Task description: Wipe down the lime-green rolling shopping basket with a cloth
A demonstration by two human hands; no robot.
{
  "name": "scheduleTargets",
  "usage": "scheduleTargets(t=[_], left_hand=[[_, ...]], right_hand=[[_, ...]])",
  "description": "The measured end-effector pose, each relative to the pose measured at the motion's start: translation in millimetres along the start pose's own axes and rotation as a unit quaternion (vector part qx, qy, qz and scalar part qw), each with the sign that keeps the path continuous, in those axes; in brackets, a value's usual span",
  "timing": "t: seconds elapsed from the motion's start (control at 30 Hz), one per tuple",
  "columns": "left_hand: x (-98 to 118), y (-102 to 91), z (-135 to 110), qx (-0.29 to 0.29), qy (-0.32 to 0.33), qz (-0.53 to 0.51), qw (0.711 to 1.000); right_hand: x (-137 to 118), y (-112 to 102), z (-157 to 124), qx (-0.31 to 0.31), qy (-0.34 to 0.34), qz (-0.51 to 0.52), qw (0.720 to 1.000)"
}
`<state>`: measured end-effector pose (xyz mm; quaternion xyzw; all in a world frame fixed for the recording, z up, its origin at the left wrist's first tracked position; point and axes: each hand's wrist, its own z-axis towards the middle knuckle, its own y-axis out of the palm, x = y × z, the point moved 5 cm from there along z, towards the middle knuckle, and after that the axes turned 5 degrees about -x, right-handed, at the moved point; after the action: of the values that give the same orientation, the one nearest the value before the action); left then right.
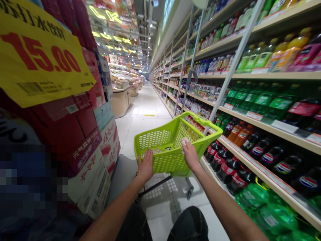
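Cart (170, 163) at centre frame looks light and stiff, likely rolling easily; its smooth rim (160, 128) should suit holding. Left grip (145, 166) lies nearly flat at its near edge; right grip (190, 154) pinches a soft-looking white wad (185, 141).

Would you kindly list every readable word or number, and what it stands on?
"打水饮料": yellow sign, start cut off.
"15.00": same sign.
"元气森林": purple carton.
"LK": lit letters overhead.
Green cart: nothing readable.
Bottle labels, shelf tags: too small or blurred.
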<state>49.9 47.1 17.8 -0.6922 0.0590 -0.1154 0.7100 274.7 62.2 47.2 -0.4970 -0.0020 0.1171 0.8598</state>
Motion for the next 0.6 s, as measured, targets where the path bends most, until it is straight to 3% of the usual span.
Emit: scheduleTargets(t=[0.17,0.23,0.4,0.47,0.6], left_hand=[[11,2.6,-2,0.005,0.038,-0.008,0.999],[5,1.9,-5,0.011,0.046,-0.011,0.999],[-14,7.7,-13,-0.004,-0.008,-0.021,1.0],[-8,10.8,-15,-0.008,-0.01,-0.024,1.0],[14,12.7,-20,-0.018,0.032,-0.021,0.999]], right_hand=[[-69,35,-14,-0.015,-0.156,0.058,0.986],[-70,37,-15,-0.019,-0.16,0.062,0.985],[-30,23,-15,0.008,-0.006,0.058,0.998],[-42,28,-22,0.008,-0.022,0.081,0.996],[-82,42,-41,-0.009,-0.139,0.129,0.982]])
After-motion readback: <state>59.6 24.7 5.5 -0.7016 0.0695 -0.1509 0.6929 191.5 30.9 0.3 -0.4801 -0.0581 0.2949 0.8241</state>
